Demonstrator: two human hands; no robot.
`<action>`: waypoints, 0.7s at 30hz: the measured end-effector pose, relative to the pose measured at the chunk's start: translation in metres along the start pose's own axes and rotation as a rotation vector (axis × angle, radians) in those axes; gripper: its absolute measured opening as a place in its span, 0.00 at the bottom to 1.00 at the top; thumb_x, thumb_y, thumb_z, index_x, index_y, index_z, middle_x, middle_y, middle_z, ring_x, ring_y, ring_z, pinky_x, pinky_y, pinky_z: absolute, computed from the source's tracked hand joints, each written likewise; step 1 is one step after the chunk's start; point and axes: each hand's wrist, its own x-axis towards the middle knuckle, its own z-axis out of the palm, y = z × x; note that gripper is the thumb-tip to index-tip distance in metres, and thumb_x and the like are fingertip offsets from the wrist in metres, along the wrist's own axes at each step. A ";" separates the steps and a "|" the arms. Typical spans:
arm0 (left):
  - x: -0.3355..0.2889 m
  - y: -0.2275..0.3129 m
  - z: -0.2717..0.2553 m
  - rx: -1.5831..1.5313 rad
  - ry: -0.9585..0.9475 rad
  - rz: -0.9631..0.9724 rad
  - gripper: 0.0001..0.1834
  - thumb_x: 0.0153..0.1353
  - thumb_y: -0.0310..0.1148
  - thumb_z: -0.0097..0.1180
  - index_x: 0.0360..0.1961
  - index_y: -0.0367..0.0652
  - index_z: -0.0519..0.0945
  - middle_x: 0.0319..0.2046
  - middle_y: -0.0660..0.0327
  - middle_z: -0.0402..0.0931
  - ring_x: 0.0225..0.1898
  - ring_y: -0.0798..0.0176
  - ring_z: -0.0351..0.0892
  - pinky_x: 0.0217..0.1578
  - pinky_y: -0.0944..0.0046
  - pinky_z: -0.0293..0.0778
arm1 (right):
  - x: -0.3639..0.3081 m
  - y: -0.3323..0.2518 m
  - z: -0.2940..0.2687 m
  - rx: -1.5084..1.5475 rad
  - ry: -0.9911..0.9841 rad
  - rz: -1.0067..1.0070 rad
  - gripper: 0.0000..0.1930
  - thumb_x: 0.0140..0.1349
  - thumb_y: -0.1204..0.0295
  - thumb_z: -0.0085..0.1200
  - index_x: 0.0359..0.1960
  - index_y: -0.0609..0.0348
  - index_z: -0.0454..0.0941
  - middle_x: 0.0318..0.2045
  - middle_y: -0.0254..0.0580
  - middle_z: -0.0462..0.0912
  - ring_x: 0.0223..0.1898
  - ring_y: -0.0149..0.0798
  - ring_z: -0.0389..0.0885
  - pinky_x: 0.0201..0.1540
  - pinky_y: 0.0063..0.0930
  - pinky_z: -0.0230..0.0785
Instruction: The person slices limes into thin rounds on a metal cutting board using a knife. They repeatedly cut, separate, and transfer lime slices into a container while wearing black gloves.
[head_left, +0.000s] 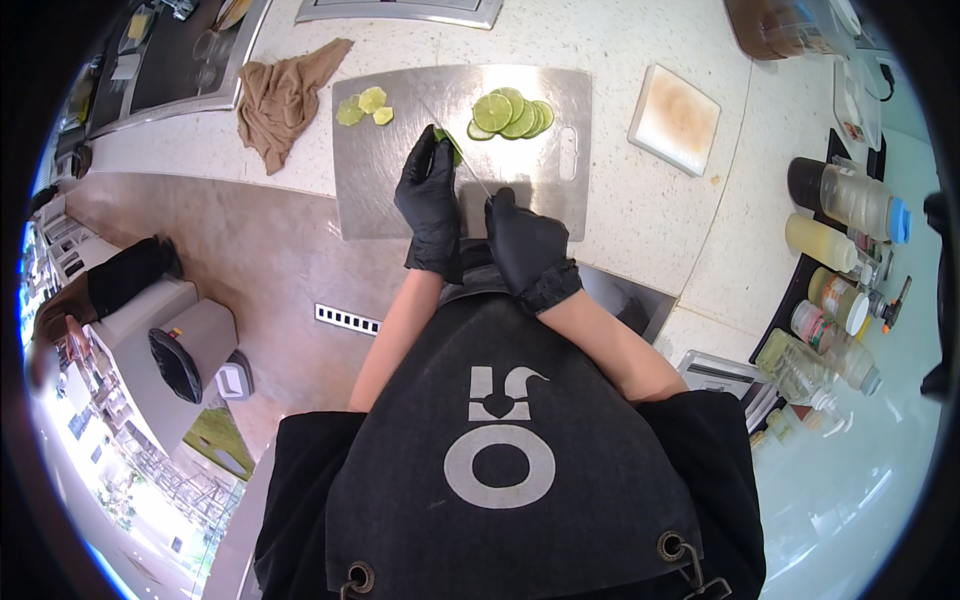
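On a grey metal cutting board [380, 195] my gloved left hand [432, 190] is closed on a piece of green lime [447, 147], mostly hidden by the black fingers. My gloved right hand [525, 240] grips a knife [475, 178], its handle covered by the fist. The thin blade slants up and left, alongside the lime and close to my left fingertips. A fan of round lime slices [512, 112] lies at the board's right half. A few small lime end pieces [372, 100] rest near its far left corner.
Left of the board a crumpled brown cloth [285, 98] lies on the speckled counter [640, 220], near a sink [160, 90]. To the right sits a white square block [675, 118] with a brownish top. Several bottles [830, 260] line the right wall.
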 end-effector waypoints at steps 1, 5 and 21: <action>0.001 -0.001 0.000 0.019 -0.007 0.018 0.19 0.63 0.26 0.57 0.55 0.34 0.75 0.46 0.58 0.79 0.42 0.71 0.77 0.42 0.73 0.75 | 0.006 -0.001 0.003 -0.001 0.034 -0.024 0.08 0.65 0.67 0.44 0.33 0.59 0.69 0.16 0.46 0.80 0.19 0.48 0.81 0.20 0.43 0.71; 0.001 0.001 0.002 0.073 0.012 0.010 0.19 0.64 0.27 0.56 0.55 0.34 0.75 0.47 0.58 0.79 0.41 0.71 0.78 0.42 0.73 0.75 | 0.032 -0.002 0.015 0.010 0.105 -0.098 0.09 0.66 0.66 0.43 0.33 0.58 0.69 0.15 0.45 0.79 0.18 0.48 0.81 0.19 0.42 0.71; 0.000 0.004 -0.002 0.032 -0.002 -0.006 0.19 0.62 0.26 0.58 0.54 0.33 0.76 0.47 0.55 0.79 0.45 0.69 0.78 0.47 0.70 0.75 | 0.023 0.005 0.027 0.066 0.048 -0.055 0.13 0.68 0.61 0.42 0.34 0.58 0.70 0.16 0.47 0.80 0.18 0.51 0.80 0.21 0.44 0.71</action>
